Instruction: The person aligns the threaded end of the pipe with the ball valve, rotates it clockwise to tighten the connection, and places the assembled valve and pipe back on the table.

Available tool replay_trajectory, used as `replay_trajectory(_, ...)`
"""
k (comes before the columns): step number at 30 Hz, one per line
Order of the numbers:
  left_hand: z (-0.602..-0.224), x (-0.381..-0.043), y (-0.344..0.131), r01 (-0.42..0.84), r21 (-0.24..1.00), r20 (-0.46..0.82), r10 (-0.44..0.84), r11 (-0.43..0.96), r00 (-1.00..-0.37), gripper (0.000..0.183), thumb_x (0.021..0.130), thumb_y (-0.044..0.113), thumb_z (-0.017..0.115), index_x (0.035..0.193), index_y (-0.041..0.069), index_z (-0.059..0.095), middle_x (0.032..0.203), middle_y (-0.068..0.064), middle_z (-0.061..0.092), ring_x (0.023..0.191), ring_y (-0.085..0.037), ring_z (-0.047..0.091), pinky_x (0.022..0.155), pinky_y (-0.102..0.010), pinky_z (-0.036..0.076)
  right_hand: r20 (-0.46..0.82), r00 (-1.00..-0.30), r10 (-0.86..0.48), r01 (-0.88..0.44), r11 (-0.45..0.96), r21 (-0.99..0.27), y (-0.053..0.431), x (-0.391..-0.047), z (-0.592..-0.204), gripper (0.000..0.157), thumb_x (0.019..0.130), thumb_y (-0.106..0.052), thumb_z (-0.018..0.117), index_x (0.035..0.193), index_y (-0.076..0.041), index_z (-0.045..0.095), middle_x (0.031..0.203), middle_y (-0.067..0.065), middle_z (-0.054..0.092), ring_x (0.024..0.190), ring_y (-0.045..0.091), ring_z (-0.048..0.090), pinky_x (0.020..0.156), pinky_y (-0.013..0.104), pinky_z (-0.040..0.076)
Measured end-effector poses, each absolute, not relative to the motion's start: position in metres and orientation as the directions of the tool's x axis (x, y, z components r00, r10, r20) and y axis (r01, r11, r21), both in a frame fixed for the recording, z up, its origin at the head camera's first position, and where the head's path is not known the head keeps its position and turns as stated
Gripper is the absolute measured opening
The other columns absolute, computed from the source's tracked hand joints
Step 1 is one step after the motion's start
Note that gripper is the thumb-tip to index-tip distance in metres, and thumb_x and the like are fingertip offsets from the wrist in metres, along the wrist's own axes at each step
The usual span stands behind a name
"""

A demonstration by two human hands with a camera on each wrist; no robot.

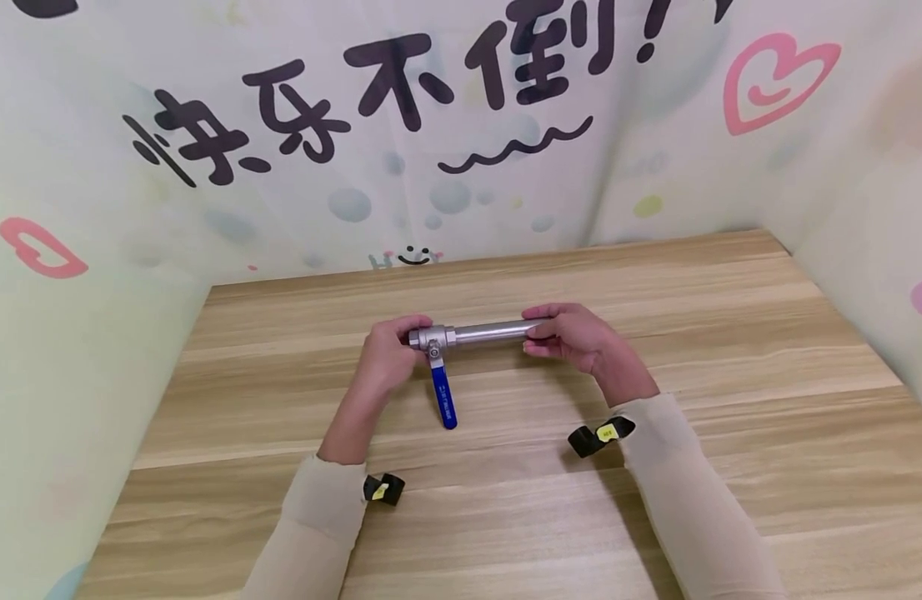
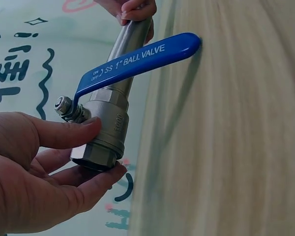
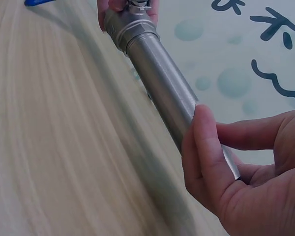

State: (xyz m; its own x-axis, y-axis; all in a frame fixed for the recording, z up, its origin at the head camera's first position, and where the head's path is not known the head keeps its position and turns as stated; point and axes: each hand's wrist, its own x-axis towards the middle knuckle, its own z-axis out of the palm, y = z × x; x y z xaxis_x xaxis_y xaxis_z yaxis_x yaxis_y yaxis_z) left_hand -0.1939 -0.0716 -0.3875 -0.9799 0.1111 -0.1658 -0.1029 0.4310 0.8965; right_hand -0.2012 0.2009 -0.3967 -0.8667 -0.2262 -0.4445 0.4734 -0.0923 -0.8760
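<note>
In the head view a steel ball valve (image 1: 435, 337) with a blue lever handle (image 1: 443, 398) is joined to a straight metal pipe (image 1: 491, 332). My left hand (image 1: 389, 354) grips the valve body at its free end; the left wrist view shows the thumb on the body and fingers beneath the hex end (image 2: 96, 156). My right hand (image 1: 577, 335) holds the pipe's far end between thumb and fingers. In the right wrist view the pipe (image 3: 162, 88) enters the valve's collar (image 3: 142, 37). Toward me points the lever, marked "SS 1" BALL VALVE".
Below the hands spreads a wood-grain table (image 1: 506, 517). A white printed cloth (image 1: 281, 208) with dark characters and pink hearts stands behind it and along the sides. Black straps (image 1: 386, 489) with yellow labels sit at both sleeve cuffs.
</note>
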Motion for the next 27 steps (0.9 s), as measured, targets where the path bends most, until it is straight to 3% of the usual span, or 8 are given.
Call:
replay_trajectory(14,-0.405,-0.197,-0.072,-0.088,0.849,-0.181,0.131,0.521,-0.975,0.055,0.074,-0.017,0.064,0.125,0.006,0.065,0.127,-0.015,0.061,0.109,-0.027,0.054,0.094,-0.039,0.045,-0.494,-0.832,-0.255,0.527,-0.08,-0.846,0.2,-0.202,-0.408,0.045,0.096,0.005,0.046,0.14,0.009,0.037,0.087,0.01,0.059,0.072,0.016,0.065,0.074,0.027,0.057)
replay_trajectory(19,-0.405,-0.197,-0.075,-0.087,0.835,-0.201,0.153,0.544,-0.968,0.058,0.075,-0.015,0.064,0.129,0.007,0.062,0.131,-0.014,0.059,0.116,-0.029,0.054,0.101,-0.043,0.043,-0.496,-0.834,-0.243,0.517,-0.029,-0.855,0.201,-0.201,-0.405,0.043,0.096,0.001,0.048,0.138,0.006,0.04,0.085,0.008,0.06,0.071,0.015,0.063,0.071,0.03,0.057)
replay_trajectory(23,-0.398,-0.196,-0.08,-0.099,0.837,-0.219,0.165,0.538,-0.962,0.055,0.084,-0.006,0.061,0.137,0.01,0.056,0.138,-0.015,0.055,0.129,-0.032,0.048,0.106,-0.046,0.04,-0.471,-0.855,-0.219,0.477,0.026,-0.878,0.204,-0.197,-0.396,0.045,0.097,-0.005,0.049,0.14,0.004,0.039,0.1,0.012,0.057,0.073,0.015,0.065,0.069,0.029,0.057)
replay_trajectory(27,-0.382,-0.191,-0.085,-0.095,0.841,-0.204,0.15,0.532,-0.967,0.047,0.097,0.016,0.056,0.143,0.014,0.049,0.145,-0.015,0.048,0.139,-0.033,0.037,0.11,-0.05,0.035,-0.423,-0.891,-0.165,0.413,0.091,-0.906,0.21,-0.192,-0.386,0.05,0.098,-0.015,0.052,0.143,0.001,0.036,0.13,0.017,0.047,0.079,0.017,0.068,0.071,0.03,0.057)
